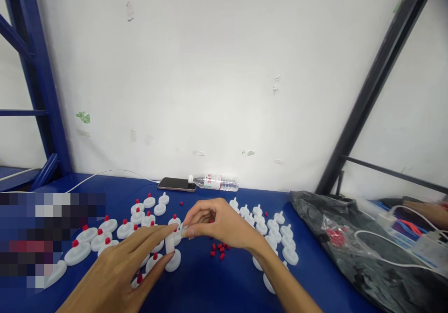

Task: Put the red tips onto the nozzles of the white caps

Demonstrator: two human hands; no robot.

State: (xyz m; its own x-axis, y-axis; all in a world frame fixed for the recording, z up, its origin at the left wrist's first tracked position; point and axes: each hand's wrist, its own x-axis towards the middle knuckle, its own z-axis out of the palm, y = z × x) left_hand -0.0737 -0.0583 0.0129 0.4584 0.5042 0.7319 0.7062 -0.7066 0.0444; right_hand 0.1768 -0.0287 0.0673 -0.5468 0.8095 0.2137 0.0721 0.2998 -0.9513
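Observation:
My left hand (129, 261) is low on the blue table (203, 280), thumb and fingers closed on a white round disc part (170, 244) held on edge. My right hand (219, 224) meets it from the right, fingertips pinched near that part's top; what they hold is too small to make out. Left of the hands lie several white discs with red caps (105, 231). Plain white discs without caps (280, 238) sit to the right. A small pile of loose red caps (220, 250) lies under my right wrist.
A phone (177, 184) with a white cable and a lying water bottle (215, 182) rest against the white wall at the back. A black plastic bag (350, 243) with red pieces lies at right. Another person's hand (425, 210) shows at the far right. Blue shelving stands at left.

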